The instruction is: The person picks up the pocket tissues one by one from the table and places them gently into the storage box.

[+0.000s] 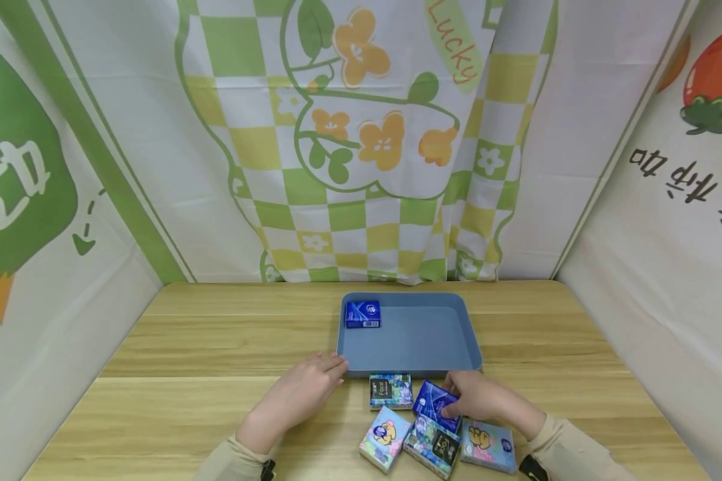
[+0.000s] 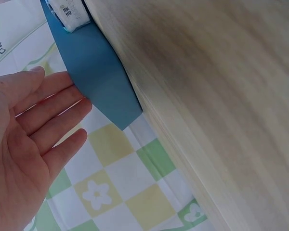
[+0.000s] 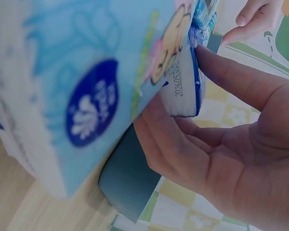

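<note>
My right hand (image 1: 487, 402) pinches a dark blue tissue pack (image 1: 431, 403) between thumb and fingers, just in front of a blue-grey tray (image 1: 420, 344). In the right wrist view, the white side of that pack (image 3: 181, 94) with a printed date shows between thumb and fingers. With fingers extended, my left hand (image 1: 301, 394) touches the tray's near left corner; the left wrist view shows its fingertips against the tray wall (image 2: 98, 72). Inside the tray, at the far left, lies another dark blue tissue pack (image 1: 363, 314).
Around the pinched pack lie two floral tissue packs, one (image 1: 390, 391) by the tray's near edge and one (image 1: 433, 445) nearer me. Two pastel cartoon packs, left (image 1: 385, 439) and right (image 1: 489, 445), flank the latter. A checkered curtain (image 1: 361, 214) hangs behind the wooden table (image 1: 216, 347).
</note>
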